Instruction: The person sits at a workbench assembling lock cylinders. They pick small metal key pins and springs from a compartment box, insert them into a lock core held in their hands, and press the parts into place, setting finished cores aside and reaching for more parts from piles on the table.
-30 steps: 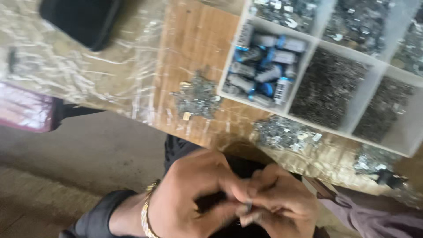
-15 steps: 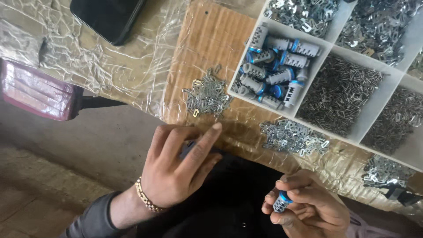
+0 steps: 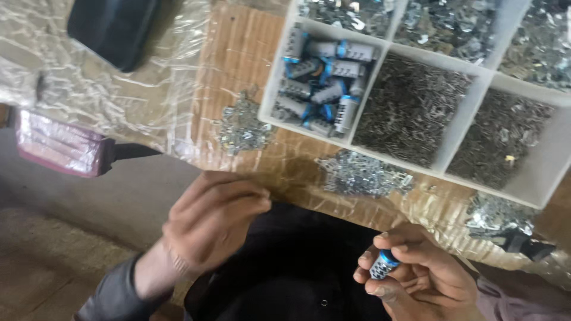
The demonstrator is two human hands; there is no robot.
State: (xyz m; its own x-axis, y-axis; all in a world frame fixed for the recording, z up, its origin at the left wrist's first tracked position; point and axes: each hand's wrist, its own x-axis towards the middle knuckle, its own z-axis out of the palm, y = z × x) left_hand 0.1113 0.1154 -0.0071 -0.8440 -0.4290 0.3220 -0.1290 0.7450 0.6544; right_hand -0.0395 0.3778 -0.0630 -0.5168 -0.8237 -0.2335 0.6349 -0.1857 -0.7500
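My right hand (image 3: 416,276) sits low at the right, fingers closed around a small grey metal cylinder with a blue ring (image 3: 383,264). My left hand (image 3: 211,220) hovers near the table's front edge with its fingers curled downward; whether anything is in it is hidden. A little beyond it lies a small heap of shiny metal clips (image 3: 241,126) on the brown board. A second heap of metal clips (image 3: 364,173) lies between my hands and the white divided tray (image 3: 275,83), whose nearest compartment holds several grey cylinders with blue rings (image 3: 324,83).
The tray's other compartments hold dark thin pins (image 3: 410,110) and small silver parts (image 3: 458,24). A black pouch (image 3: 113,30) lies at the far left on crinkled clear plastic. A pink object (image 3: 56,145) juts over the left edge. More clips (image 3: 496,214) lie at the right.
My hands were together a second ago and have separated. The right hand keeps the blue-ringed cylinder; the left hand opened flat, then curled its fingers near the table edge.
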